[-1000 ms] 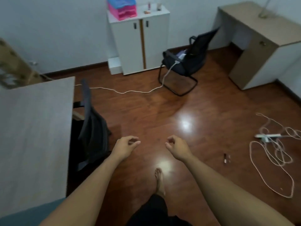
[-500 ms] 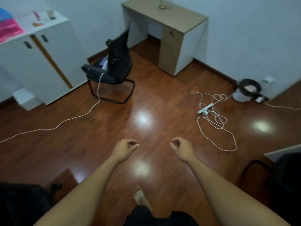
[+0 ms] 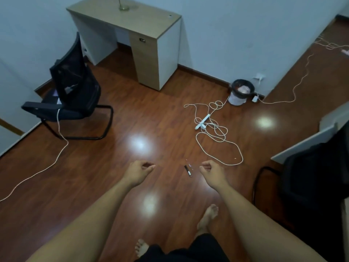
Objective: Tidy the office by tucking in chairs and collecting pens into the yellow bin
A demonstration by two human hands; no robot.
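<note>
Both your hands are empty, left hand and right hand with fingers loosely curled on nothing, probably because the pens lie on the floor between them, the chair sits untucked from the table, and no yellow bin is in sight.

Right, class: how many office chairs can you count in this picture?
2. One black chair stands pulled out, left of the desk. A second chair is cut off at the right edge. More may be out of view.
</note>
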